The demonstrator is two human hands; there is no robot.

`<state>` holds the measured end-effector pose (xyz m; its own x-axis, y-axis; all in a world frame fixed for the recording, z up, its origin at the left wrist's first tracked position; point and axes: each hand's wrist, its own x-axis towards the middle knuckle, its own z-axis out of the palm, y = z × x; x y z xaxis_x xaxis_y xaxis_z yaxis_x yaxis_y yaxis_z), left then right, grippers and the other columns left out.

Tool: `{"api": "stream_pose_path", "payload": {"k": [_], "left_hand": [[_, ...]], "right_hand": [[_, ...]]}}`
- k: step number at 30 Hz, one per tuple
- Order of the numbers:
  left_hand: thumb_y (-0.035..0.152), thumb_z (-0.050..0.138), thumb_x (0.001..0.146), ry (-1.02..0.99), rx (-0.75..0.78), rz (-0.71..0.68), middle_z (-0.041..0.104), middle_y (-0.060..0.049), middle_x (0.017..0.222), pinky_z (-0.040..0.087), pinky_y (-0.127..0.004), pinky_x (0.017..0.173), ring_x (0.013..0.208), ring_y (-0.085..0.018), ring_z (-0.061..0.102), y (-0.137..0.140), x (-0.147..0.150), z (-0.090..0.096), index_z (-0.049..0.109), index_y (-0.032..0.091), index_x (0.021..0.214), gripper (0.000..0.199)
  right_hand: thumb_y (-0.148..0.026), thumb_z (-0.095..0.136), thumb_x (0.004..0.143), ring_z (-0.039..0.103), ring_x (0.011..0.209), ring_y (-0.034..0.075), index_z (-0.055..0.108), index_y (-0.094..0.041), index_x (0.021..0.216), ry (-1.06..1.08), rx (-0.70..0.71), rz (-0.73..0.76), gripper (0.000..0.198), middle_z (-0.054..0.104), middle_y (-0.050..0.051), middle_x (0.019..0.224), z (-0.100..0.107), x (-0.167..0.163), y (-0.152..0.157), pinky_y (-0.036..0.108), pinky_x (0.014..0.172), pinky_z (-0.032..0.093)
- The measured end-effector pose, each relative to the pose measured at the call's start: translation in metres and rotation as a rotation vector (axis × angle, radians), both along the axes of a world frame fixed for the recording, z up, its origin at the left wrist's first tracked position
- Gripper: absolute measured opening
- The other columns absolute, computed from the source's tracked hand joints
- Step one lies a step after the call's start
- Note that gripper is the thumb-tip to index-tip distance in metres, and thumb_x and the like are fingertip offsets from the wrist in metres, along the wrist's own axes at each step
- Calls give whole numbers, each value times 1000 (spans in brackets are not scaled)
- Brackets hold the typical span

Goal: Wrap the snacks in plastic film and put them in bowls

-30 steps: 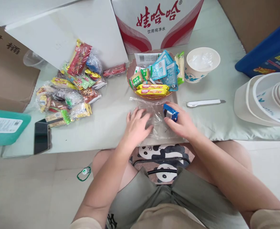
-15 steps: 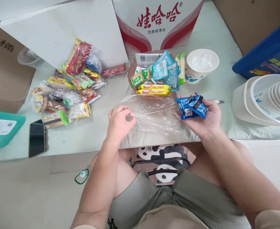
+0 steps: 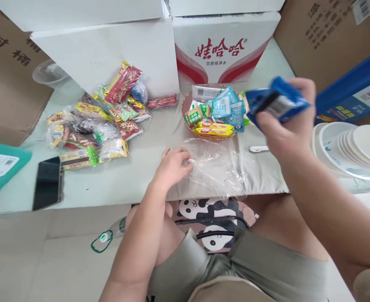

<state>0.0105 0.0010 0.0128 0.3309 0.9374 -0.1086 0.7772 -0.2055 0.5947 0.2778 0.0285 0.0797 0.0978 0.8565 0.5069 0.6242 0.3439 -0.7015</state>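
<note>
My right hand (image 3: 293, 130) grips several blue snack packets (image 3: 279, 100), raised above the table to the right of the bowl and slightly blurred. The packets hide most of the white paper cup behind them. My left hand (image 3: 174, 165) rests low over the table, its thumb and fingertips pinched at the left edge of a clear plastic bag (image 3: 216, 163). The bag lies crumpled and flat in front of a clear bowl (image 3: 186, 121) with a gold rim. In the bowl are yellow nabati wafer packs (image 3: 214, 129), light-blue sachets (image 3: 225, 107) and green-labelled biscuits (image 3: 195, 115).
A pile of wrapped snacks (image 3: 93, 126) lies at the left, near a phone (image 3: 48, 183) and a green container (image 3: 2, 167). White boxes (image 3: 109, 58) stand behind. A white plastic handle (image 3: 258, 149) lies under my right hand; stacked tubs and cups (image 3: 355, 147) stand at the right.
My right hand has lifted the blue packets up and to the right, across the paper cup. My left hand stays at the bag's edge. The camera view has shifted a little.
</note>
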Motion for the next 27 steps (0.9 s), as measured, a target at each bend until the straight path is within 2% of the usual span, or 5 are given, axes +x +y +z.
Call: {"api": "stream_pose_path", "payload": {"k": [6, 14, 17, 21, 27], "left_hand": [[15, 65, 79, -112, -6, -101, 72, -8, 116, 39, -53, 119, 114, -28, 66, -2, -4, 4, 69, 21, 85, 9], [39, 61, 88, -542, 208, 151, 69, -7, 109, 52, -37, 103, 108, -22, 65, -6, -33, 8, 66, 22, 95, 19], [38, 64, 86, -387, 266, 223, 64, -8, 117, 52, -38, 105, 115, -23, 62, -5, -24, 1, 66, 23, 108, 26], [36, 81, 74, -97, 128, 78, 51, -12, 147, 43, -49, 119, 140, -32, 49, -7, 6, -11, 61, 26, 136, 66], [7, 50, 70, -279, 22, 224, 69, -4, 91, 55, -36, 91, 91, -20, 66, -1, 21, -28, 67, 22, 77, 24]], "right_hand": [[-29, 72, 77, 54, 135, 39, 65, -24, 116, -542, -132, 263, 41, 65, 10, 130, 11, -27, 47, 69, 117, 34], [-31, 58, 83, 66, 82, 27, 58, -27, 102, 148, -20, -297, 20, 63, 5, 84, -49, 39, 2, 49, 81, 54], [-31, 59, 83, 60, 72, 23, 56, -28, 105, 229, -100, -332, 22, 58, 3, 79, -73, 49, -1, 43, 74, 51], [-26, 59, 79, 59, 74, 21, 58, -24, 118, 188, -136, -322, 38, 62, 4, 83, -83, 55, 6, 40, 74, 51], [-23, 58, 76, 61, 74, 22, 60, -21, 130, -17, -274, -252, 54, 67, 6, 94, -94, 73, 21, 45, 82, 54]]}}
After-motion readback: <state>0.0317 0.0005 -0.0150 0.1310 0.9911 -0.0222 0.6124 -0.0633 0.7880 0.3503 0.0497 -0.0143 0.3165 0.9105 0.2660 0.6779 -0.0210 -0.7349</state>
